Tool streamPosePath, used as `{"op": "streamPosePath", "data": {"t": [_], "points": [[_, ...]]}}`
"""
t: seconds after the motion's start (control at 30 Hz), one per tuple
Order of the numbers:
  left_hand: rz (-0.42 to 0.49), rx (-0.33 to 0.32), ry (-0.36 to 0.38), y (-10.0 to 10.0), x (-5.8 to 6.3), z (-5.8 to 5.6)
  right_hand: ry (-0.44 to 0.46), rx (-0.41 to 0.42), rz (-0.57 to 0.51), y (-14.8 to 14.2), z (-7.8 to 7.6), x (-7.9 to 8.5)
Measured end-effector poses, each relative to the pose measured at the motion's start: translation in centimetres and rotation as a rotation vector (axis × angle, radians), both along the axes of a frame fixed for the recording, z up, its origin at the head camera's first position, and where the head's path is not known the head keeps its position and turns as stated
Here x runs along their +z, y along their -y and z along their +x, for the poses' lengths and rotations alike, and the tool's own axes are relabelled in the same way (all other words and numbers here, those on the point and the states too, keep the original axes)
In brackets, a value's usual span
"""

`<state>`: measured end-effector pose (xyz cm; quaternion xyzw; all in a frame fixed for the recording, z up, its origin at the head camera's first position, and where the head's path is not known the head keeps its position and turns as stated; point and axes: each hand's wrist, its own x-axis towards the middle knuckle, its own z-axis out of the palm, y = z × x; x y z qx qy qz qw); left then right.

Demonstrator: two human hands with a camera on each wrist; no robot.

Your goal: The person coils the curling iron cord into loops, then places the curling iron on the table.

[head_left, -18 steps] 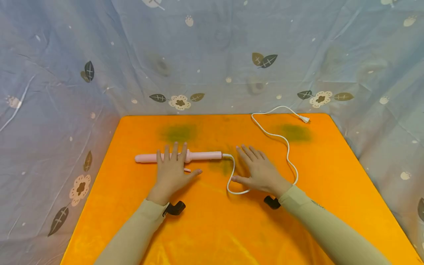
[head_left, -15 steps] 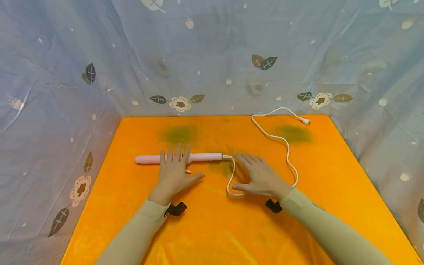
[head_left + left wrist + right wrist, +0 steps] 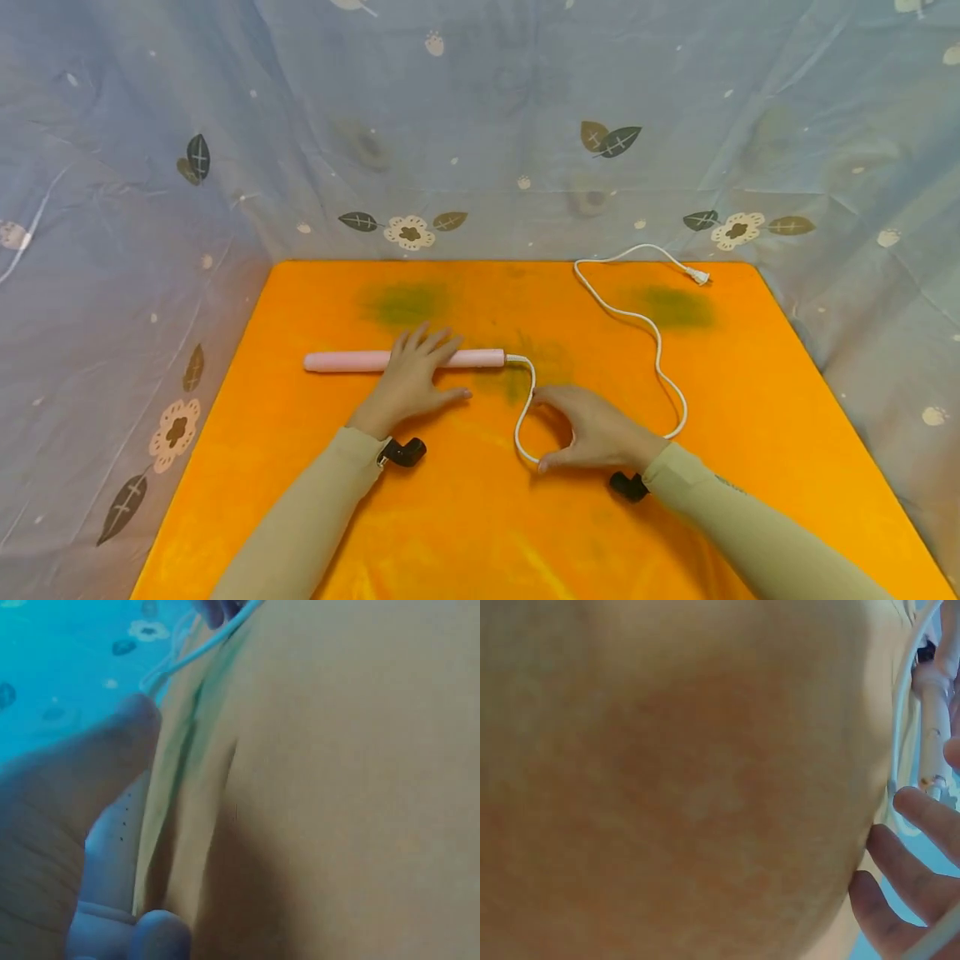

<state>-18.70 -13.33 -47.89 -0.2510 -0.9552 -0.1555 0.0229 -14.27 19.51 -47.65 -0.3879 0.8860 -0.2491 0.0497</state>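
Note:
A pink curling iron (image 3: 345, 361) lies crosswise on the orange-covered table, its barrel to the left and its handle to the right. My left hand (image 3: 411, 379) lies over its middle, fingers spread across it and thumb held out toward me. In the left wrist view, part of the handle (image 3: 112, 862) shows beyond the thumb. A white cord (image 3: 660, 358) leaves the handle and loops toward me. My right hand (image 3: 600, 429) is at that loop, its fingers bent and its thumb apart from them. The right wrist view shows the fingertips near the cord (image 3: 901, 712).
The cord runs behind the right hand to a white two-prong plug (image 3: 697, 276) near the far right corner. Orange cloth (image 3: 480, 517) covers the table. A patterned grey-blue curtain (image 3: 480, 108) stands along the back and both sides.
The left hand has slid right along the curling iron toward its handle. The right hand has drawn nearer to me, its fingers more bent, beside the cord loop. The iron stays put.

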Motion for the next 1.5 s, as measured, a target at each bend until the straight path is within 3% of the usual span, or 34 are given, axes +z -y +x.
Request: {"op": "streamPosePath", "data": {"t": [0.2, 0.37, 0.67, 1.1, 1.3, 1.5], "points": [[0.055, 0.019, 0.041, 0.1, -0.6, -0.3, -0.015, 0.0, 0.089, -0.2, 1.4, -0.3], [0.037, 0.061, 0.027, 0.0, -0.8, -0.6, 0.008, 0.032, 0.113, 0.0, 2.1, -0.5], [0.04, 0.054, 0.014, 0.2, -0.6, -0.9, 0.012, 0.032, 0.103, 0.3, 2.1, -0.7], [0.046, 0.085, 0.053, 0.1, -0.6, -0.8, 0.001, 0.03, 0.097, 0.5, 2.1, -0.8], [0.047, 0.098, 0.031, -0.3, -1.0, -0.9, 0.016, 0.031, 0.073, 0.2, 2.1, -0.6], [0.02, 0.104, 0.008, -0.1, -1.3, -0.9, -0.074, 0.108, 0.044, 1.4, 1.8, 0.2]]}}
